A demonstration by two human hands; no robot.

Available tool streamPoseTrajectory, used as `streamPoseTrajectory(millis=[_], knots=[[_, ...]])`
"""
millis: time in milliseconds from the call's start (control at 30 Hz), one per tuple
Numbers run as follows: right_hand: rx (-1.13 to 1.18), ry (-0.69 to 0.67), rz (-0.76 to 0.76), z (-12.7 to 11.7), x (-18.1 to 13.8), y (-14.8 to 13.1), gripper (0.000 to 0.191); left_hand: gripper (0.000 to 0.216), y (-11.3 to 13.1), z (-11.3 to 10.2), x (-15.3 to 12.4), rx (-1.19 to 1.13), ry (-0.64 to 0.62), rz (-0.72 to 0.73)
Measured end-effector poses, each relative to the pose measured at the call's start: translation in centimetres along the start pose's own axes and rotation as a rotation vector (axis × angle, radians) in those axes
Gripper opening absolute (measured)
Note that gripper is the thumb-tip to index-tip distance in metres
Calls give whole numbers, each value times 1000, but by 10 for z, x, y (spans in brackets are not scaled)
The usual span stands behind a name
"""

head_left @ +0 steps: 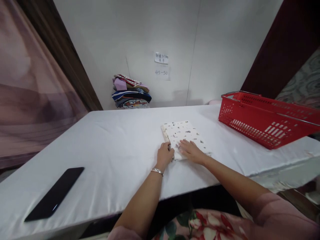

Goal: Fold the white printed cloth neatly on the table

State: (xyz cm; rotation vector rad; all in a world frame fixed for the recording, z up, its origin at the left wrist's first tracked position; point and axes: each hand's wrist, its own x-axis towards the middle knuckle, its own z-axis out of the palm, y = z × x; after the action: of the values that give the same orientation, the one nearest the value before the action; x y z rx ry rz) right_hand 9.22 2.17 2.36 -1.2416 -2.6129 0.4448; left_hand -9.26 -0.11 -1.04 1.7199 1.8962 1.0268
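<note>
A folded white cloth point(183, 131) with small dark printed figures lies near the middle of the white-covered table. Whether it is a garment cannot be made out. My left hand point(165, 156), with a silvery bracelet at the wrist, is at the near left edge of the cloth. Its fingers are curled and closed on that edge. On top of the cloth, near its front, my right hand point(192, 151) rests palm down with the fingers stretched out.
A red plastic basket point(260, 121) with metal handles stands at the right. A black phone point(56, 193) lies at the front left of the table point(112, 146). Folded clothes are piled point(131, 93) by the back wall, left of two paper notes point(162, 65). Pink curtains point(32, 83) hang at left.
</note>
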Motion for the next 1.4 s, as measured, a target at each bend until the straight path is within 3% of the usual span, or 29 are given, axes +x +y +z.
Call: streamPoseTrajectory(millis=[200, 367, 467, 600, 700, 767, 867, 1000, 1167, 1400], knots=[[-64, 252, 323, -8, -29, 65, 50, 35, 1, -1, -1, -21, 5, -29], [195, 259, 567, -7, -34, 100, 57, 38, 2, -1, -2, -47, 38, -17], [285, 287, 609, -4, -30, 102, 62, 36, 1, -1, -2, -73, 51, -12], [368, 359, 552, -6, -24, 107, 60, 41, 1, -1, -5, -130, 45, 13], [426, 437, 526, -17, -24, 126, 59, 44, 4, -1, -9, -222, -28, 89], [359, 474, 551, -25, -26, 142, 58, 39, 8, 0, -12, -253, -136, 158], [124, 383, 592, -35, -30, 156, 54, 27, 13, 1, -13, -214, -214, 185], [-125, 356, 412, -36, -28, 134, 48, 19, 15, 1, -10, -193, -199, 166], [-78, 341, 67, -22, -8, 73, 50, 19, 13, 2, -9, -215, -194, 158], [-100, -44, -10, 14, -1, 15, 67, 21, 3, -1, -4, -179, -91, 87]])
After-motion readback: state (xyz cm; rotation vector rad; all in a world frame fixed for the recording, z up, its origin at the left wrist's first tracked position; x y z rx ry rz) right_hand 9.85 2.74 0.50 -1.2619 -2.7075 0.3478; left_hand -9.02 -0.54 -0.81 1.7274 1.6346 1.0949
